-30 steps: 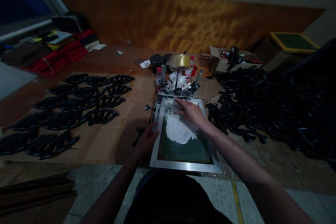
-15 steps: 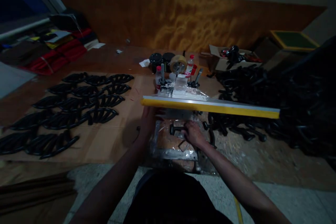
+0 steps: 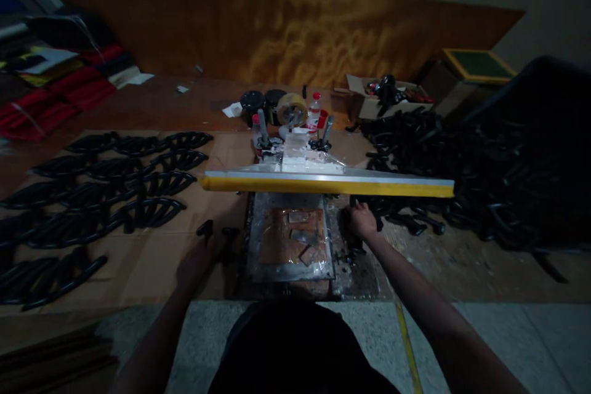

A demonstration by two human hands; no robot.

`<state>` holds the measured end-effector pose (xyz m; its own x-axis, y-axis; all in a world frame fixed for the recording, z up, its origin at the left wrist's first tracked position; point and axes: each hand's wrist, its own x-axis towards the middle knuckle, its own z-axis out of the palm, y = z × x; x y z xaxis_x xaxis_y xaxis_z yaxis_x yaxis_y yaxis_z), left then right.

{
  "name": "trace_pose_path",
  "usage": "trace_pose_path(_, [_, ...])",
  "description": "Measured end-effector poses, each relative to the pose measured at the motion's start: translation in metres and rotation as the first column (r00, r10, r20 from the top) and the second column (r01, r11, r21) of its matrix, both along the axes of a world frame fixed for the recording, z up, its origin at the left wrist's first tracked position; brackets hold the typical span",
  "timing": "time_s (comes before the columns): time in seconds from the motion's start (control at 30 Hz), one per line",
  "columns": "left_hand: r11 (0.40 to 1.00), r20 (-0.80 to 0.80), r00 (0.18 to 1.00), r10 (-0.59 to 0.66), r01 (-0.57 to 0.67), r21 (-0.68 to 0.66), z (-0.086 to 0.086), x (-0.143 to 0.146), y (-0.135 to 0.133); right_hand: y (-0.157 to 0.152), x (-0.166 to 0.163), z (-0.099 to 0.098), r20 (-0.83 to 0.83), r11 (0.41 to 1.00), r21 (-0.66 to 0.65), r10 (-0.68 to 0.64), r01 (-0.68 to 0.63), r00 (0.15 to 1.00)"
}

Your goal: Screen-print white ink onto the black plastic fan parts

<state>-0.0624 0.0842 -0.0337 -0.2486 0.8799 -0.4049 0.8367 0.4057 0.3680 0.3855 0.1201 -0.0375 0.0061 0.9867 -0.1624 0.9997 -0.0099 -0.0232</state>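
Cardboard (image 3: 157, 258) — one raised frame (image 3: 327, 183), two hands.

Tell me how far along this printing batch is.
Done: rows of black parts lie spread on the cardboard at the left. In hand: the screen frame is tilted up off the printing base; the left hand is by a small black piece, and the right hand reaches into the black pile. Left: that large pile at the right.
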Motion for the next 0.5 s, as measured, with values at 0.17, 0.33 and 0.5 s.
trace_pose_path(0.17, [0.991,-0.173,0.983,-0.063,0.041,-0.123,-0.02,-0.016,-0.009,-0.001,0.019,-0.014,-0.027,0.994,0.106,-0.027,0.03,0.999])
trace_pose_path(0.33, [0.973,-0.198,0.975,-0.102,0.057,-0.222,-0.001,-0.011,0.006,-0.01,-0.024,-0.002,-0.598,0.992,0.116,0.036,0.042,0.801])
trace_pose_path(0.5, [0.97,0.275,0.957,-0.09,0.022,0.24,0.065,0.035,0.048,-0.02,-0.096,0.006,-0.686,0.933,0.122,0.326,-0.339,0.65])
